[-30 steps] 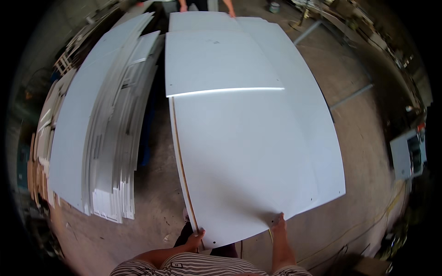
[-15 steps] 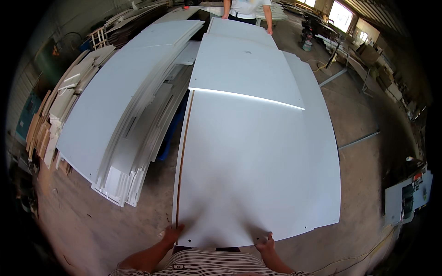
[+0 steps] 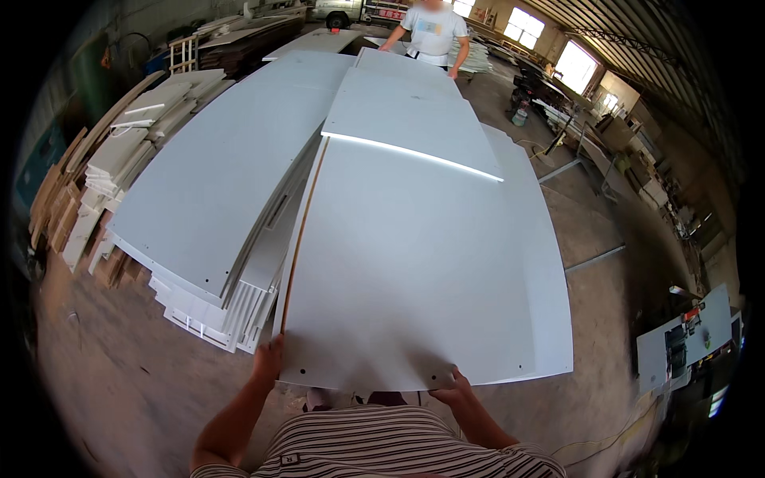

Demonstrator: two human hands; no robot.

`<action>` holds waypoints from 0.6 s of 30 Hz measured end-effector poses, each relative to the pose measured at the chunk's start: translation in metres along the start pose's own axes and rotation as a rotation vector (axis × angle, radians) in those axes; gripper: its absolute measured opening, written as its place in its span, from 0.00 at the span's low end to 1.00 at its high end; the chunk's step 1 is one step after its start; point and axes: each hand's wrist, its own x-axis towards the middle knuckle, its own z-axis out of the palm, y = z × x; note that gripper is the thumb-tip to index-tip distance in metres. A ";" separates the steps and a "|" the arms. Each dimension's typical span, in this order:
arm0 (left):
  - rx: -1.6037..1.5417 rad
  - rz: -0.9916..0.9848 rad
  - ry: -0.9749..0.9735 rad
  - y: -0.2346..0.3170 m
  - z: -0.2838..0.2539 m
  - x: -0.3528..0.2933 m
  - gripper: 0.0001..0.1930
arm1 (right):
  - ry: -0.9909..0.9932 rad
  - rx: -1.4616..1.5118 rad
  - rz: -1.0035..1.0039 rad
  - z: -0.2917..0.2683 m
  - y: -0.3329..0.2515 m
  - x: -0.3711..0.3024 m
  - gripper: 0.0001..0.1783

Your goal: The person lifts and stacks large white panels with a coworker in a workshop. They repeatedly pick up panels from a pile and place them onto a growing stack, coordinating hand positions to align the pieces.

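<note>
Head view — 2 hands [image 3: 268, 358] [image 3: 453, 382] gripping white panel [image 3: 406, 255], distant pail [image 3: 519, 118], contents unclear

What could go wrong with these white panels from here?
The upper white panel overlaps the lower white panel with no visible fastening, so it might slide if they tilt. The left fingers grip the lower white panel beside its near left corner, apparently close to the stack of panels, and could be pinched if it shifts left. A co-worker stands at the far end; uneven lifting might unbalance everything.
</note>
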 end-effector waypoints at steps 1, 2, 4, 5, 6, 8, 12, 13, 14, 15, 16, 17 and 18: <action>0.040 -0.007 0.013 0.000 -0.016 0.008 0.28 | -0.075 -0.162 -0.098 0.021 -0.023 -0.005 0.20; 0.085 -0.008 0.015 0.002 -0.031 0.019 0.28 | -0.096 -0.065 -0.083 0.039 -0.041 -0.005 0.22; -0.014 -0.064 0.111 -0.018 -0.059 0.039 0.28 | -0.153 0.121 -0.035 0.071 -0.043 0.002 0.23; -0.047 -0.059 0.116 -0.030 -0.070 0.052 0.27 | -0.152 0.319 0.079 0.084 -0.035 0.013 0.23; -0.087 -0.059 0.117 -0.041 -0.082 0.064 0.28 | -0.108 0.565 0.233 0.098 -0.027 0.025 0.23; -0.057 0.025 0.156 -0.059 -0.103 0.086 0.28 | 0.010 0.971 0.465 0.125 -0.008 0.056 0.24; -0.032 0.059 0.168 -0.098 -0.141 0.120 0.28 | 0.139 1.226 0.638 0.176 0.005 0.093 0.26; -0.017 0.011 0.153 -0.105 -0.142 0.126 0.29 | 0.160 1.238 0.648 0.181 0.003 0.096 0.26; -0.004 -0.040 0.144 -0.113 -0.146 0.129 0.29 | 0.178 1.253 0.651 0.187 0.001 0.099 0.26; 0.017 -0.056 0.183 -0.122 -0.147 0.122 0.30 | 0.203 1.251 0.664 0.191 -0.002 0.098 0.27; 0.020 -0.056 0.239 -0.115 -0.141 0.124 0.30 | 0.214 1.245 0.653 0.194 -0.008 0.096 0.27; -0.078 0.000 0.200 -0.098 -0.136 0.115 0.32 | 0.236 1.238 0.645 0.195 -0.012 0.092 0.27; -0.009 -0.096 0.164 -0.096 -0.142 0.114 0.31 | 0.269 1.206 0.649 0.198 -0.016 0.088 0.28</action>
